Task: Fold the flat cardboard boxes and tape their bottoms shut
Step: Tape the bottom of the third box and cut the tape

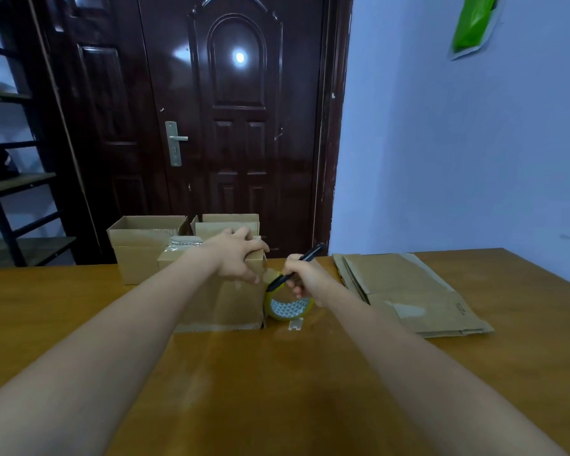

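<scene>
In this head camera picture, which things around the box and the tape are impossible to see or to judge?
- Taped seam on the box: hidden in the head view under the left hand and forearm.
- Tip of the black pen in the right hand: too small to tell whether it touches the tape roll.
- Number of flat boxes: stack edges too blurred.
- Print on the top flat box: too small.
</scene>
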### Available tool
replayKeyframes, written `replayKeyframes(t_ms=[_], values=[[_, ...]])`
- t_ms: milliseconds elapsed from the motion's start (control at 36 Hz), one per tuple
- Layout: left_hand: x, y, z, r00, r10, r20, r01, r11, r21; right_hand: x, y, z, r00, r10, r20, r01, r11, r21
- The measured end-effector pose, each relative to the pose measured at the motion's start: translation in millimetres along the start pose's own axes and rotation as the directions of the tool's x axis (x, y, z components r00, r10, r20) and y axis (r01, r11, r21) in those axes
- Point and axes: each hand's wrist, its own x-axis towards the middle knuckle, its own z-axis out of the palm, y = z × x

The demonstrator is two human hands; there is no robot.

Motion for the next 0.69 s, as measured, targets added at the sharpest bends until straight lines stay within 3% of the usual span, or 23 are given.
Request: replayKeyframes(t_ms=[83, 250, 278, 333, 389, 444, 528, 694], values=[[-0.1, -0.2, -0.4, 1.000, 0.010, 0.000, -0.010, 1.000, -0.014, -5.6, 2.3, 4.0, 0.994, -0.021, 0.107, 0.027, 0.998, -0.057], [1.9, -2.8, 0.1, 1.000, 0.007, 0.006, -0.007, 1.000, -0.025, -28.5, 8.8, 32.2, 0.946, -0.128, 0.298, 0.231, 0.912, -0.339], [2.1, -3.1, 0.2, 1.000, 0.008, 0.006, -0.007, 1.000, -0.023, -31.4, 12.7, 37.7, 0.927, -0.173, 0.332, 0.312, 0.847, -0.431], [2.4, -3.5, 0.5, 1.000, 0.009, 0.006, -0.009, 1.000, -0.017, -32.3, 25.8, 46.3, 0.843, -0.299, 0.448, 0.536, 0.540, -0.649], [2.4, -3.5, 0.9, 1.000, 0.009, 0.005, -0.009, 1.000, -0.018, -32.8, 38.9, 54.9, 0.757, -0.309, 0.576, 0.648, 0.248, -0.720], [2.3, -3.5, 1.0, 1.000, 0.006, 0.004, -0.006, 1.000, -0.019, -32.7, 50.6, 63.8, 0.712, -0.271, 0.648, 0.691, 0.107, -0.715], [2.0, -3.1, 0.2, 1.000, 0.006, 0.008, -0.006, 1.000, -0.014, -35.0, 59.4, 73.4, 0.705, -0.203, 0.679, 0.699, 0.042, -0.714], [3.3, -4.4, 1.8, 1.000, 0.011, 0.001, -0.011, 1.000, -0.026, -34.7, 59.9, 74.9, 0.730, -0.116, 0.673, 0.681, 0.044, -0.731]])
